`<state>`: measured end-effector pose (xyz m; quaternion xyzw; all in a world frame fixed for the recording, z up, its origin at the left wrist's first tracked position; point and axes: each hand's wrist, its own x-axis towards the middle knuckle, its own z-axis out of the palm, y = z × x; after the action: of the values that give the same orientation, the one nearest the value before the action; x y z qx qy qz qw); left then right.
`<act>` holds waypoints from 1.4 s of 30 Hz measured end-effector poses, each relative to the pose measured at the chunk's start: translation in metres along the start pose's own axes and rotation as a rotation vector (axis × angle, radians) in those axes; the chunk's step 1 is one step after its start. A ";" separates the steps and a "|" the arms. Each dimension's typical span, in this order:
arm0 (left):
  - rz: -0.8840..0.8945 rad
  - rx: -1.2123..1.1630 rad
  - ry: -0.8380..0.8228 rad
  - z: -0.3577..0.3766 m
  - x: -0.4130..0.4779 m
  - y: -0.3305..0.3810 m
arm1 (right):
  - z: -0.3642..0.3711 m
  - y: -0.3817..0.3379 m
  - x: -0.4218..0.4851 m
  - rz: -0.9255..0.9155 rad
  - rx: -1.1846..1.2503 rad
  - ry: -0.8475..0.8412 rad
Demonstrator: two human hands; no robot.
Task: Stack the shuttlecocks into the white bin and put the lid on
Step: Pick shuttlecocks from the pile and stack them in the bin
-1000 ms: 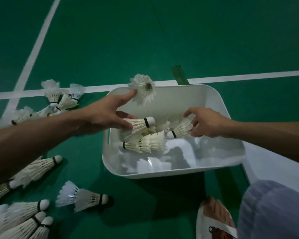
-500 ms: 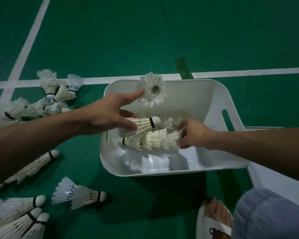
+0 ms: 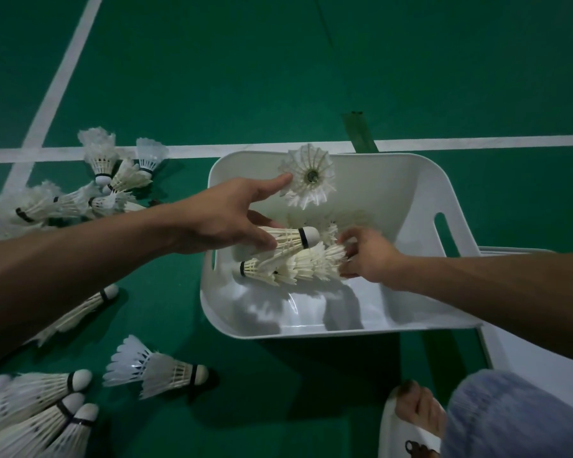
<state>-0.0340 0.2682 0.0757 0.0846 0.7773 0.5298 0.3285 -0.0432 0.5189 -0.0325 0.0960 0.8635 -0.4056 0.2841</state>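
Glossy smooth plastic white bin (image 3: pixel 407 180); feathered shuttlecocks (image 3: pixel 291 266); matt floor (image 3: pixel 278 77).

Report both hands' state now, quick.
Left hand: holding a shuttlecock over the white bin.
Right hand: pinching the shuttlecock stack lying in the bin.

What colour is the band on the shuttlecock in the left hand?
Black; the shuttlecock held by the left hand shows it best in the head view.
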 end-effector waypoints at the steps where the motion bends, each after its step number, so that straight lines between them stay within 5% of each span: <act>1: 0.000 0.012 -0.003 0.001 0.001 0.000 | -0.001 0.001 -0.001 -0.007 0.012 -0.002; 11: -0.032 0.066 -0.008 0.020 0.010 0.001 | -0.030 -0.005 -0.032 -0.076 -0.104 0.084; 24: -0.133 -0.133 0.107 0.053 0.026 0.002 | -0.014 -0.029 -0.081 -0.765 -0.420 0.148; 35: -0.169 -0.359 0.063 0.055 0.036 -0.001 | -0.016 -0.048 -0.067 -0.657 -0.561 -0.021; 42: -0.151 -0.222 0.195 0.034 0.034 -0.006 | -0.044 -0.025 -0.059 -0.509 -0.578 -0.003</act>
<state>-0.0387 0.3084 0.0487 -0.0630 0.7463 0.5919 0.2977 -0.0230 0.5399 0.0398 -0.2059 0.9381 -0.2028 0.1910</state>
